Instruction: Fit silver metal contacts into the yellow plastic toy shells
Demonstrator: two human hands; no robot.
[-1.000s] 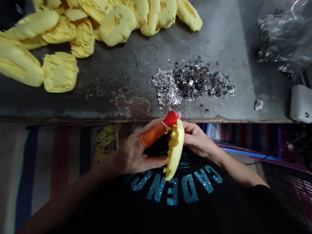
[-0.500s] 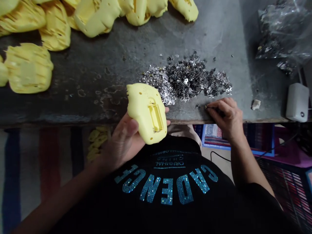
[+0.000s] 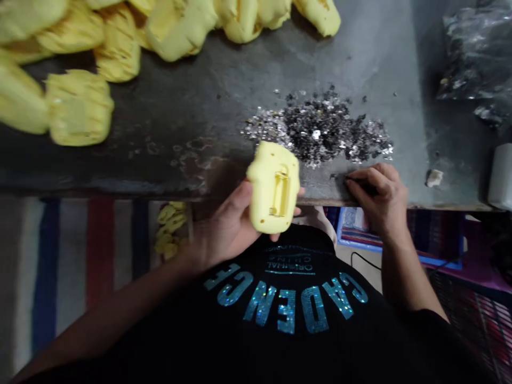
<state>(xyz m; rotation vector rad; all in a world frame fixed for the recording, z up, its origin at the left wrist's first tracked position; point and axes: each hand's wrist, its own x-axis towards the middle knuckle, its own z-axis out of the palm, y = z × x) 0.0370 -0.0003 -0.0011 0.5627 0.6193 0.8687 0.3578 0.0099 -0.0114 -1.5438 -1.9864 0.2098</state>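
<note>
My left hand (image 3: 236, 226) is closed around a pale yellow plastic shell (image 3: 262, 197) with a battery compartment, its open slot facing me. The shell is held over the table's front edge, below a heap of small shiny metal contact pieces (image 3: 320, 125). At the right of that heap, my right hand (image 3: 378, 194) rests low on the table with thumb and forefinger pinched together. Whatever lies between those fingertips is too small to make out. A tiny loose metal piece (image 3: 333, 176) lies just left of the fingertips.
More yellow shells (image 3: 172, 32) are piled along the table's far left. A clear bag of metal pieces (image 3: 472, 58) lies at the right, with a whitish lump (image 3: 434, 177) and a white box (image 3: 501, 176) nearer me. Below the edge is a blue-rimmed crate (image 3: 360, 244).
The view has swung a little left. My left hand has brought the yellow shell rightward, closer to my right hand, and turned it more upright. My right hand stays pinched at about the same table spot.
</note>
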